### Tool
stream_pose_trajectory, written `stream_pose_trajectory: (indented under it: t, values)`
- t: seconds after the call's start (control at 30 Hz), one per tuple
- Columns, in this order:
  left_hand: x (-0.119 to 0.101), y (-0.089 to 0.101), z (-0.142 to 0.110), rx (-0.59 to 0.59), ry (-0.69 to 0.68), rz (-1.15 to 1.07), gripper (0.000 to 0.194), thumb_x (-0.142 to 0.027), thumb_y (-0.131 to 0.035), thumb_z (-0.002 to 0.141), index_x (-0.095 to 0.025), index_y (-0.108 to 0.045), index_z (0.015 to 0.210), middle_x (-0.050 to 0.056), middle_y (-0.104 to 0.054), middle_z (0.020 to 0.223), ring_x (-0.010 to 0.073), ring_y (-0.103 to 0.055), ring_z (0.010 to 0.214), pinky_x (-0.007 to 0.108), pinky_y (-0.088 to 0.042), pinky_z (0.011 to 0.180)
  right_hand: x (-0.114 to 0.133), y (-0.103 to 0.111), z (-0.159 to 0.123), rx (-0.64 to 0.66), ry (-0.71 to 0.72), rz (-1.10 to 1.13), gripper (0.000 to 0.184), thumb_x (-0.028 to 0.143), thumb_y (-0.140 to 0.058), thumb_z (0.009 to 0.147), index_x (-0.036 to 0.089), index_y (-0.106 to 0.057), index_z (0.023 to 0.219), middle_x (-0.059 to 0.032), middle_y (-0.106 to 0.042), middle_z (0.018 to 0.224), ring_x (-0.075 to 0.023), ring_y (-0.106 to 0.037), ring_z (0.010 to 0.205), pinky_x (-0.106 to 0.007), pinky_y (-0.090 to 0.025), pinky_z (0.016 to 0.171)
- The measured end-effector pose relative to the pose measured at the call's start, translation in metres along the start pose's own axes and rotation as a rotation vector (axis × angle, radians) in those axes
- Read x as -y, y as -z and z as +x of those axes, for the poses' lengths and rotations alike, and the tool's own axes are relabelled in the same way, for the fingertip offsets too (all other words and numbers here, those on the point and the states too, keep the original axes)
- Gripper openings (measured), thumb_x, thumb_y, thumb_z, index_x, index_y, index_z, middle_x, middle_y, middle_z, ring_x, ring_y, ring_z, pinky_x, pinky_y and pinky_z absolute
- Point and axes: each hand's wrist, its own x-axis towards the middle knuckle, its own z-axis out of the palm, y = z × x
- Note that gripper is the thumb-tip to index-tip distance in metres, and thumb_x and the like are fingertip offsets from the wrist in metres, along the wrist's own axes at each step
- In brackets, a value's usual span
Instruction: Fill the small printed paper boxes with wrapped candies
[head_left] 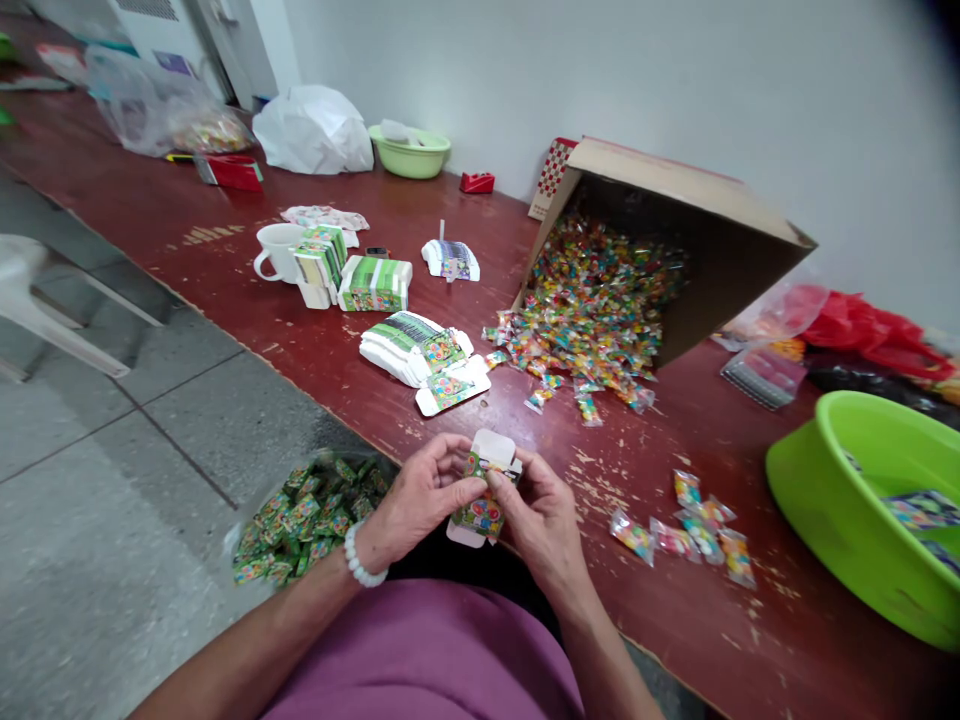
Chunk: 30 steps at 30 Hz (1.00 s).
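Observation:
A small green printed candy box [480, 515] with white end flaps spread is between my two hands at the table's front edge. My left hand [431, 490] pinches its left side, the thumb lying on the front. My right hand [544, 515] grips the right side, its thumb also on the printed face. Whether anything is inside the box cannot be seen. Just beyond it lies a fanned stack of flat cartons [405, 345], the nearest one [454, 388] with its flap out. Several wrapped candies [705, 535] lie to the right of my right hand.
A large cardboard box [690, 180] on its side spills wrapped candies [600, 300] onto the red table [300, 340]. A green basin [802, 480] stands at right. Bundled cartons [375, 285] and a white mug [279, 252] stand farther back. Filled green packets [307, 520] sit in a bag below, left.

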Motion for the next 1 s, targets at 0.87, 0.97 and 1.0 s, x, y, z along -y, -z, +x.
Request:
stream_pose_trajectory:
  t: [0.87,0.97,1.0]
  values:
    - [-0.002,0.002,-0.006,-0.069,-0.058,0.082,0.025,-0.034,-0.066,0.087,-0.018,-0.073,0.105,0.004,-0.074,0.106,0.0194,-0.066,0.097,0.027,-0.052,0.088,0.007,-0.003,-0.007,-0.014,0.133,-0.068,0.018,0.032,-0.060,0.093,0.023,-0.075,0.098,-0.0049,-0.072,0.099,-0.0198,-0.066,0.093,-0.032,-0.050,0.085]
    - [0.000,0.001,-0.006,-0.085,-0.029,0.066,0.026,-0.035,-0.067,0.087,-0.017,-0.073,0.104,0.003,-0.074,0.102,0.0183,-0.065,0.092,0.026,-0.052,0.084,0.005,-0.006,-0.009,-0.078,0.048,0.050,0.026,0.038,-0.063,0.091,0.024,-0.067,0.112,-0.0047,-0.071,0.104,-0.0192,-0.066,0.094,-0.031,-0.051,0.085]
    - [0.001,0.000,-0.006,-0.093,-0.029,0.062,0.026,-0.035,-0.067,0.087,-0.017,-0.073,0.104,0.003,-0.074,0.102,0.0183,-0.065,0.092,0.025,-0.052,0.083,0.004,-0.007,-0.009,-0.109,0.026,0.090,0.027,0.039,-0.065,0.089,0.024,-0.065,0.111,-0.0040,-0.071,0.101,-0.0182,-0.065,0.090,-0.030,-0.052,0.081]
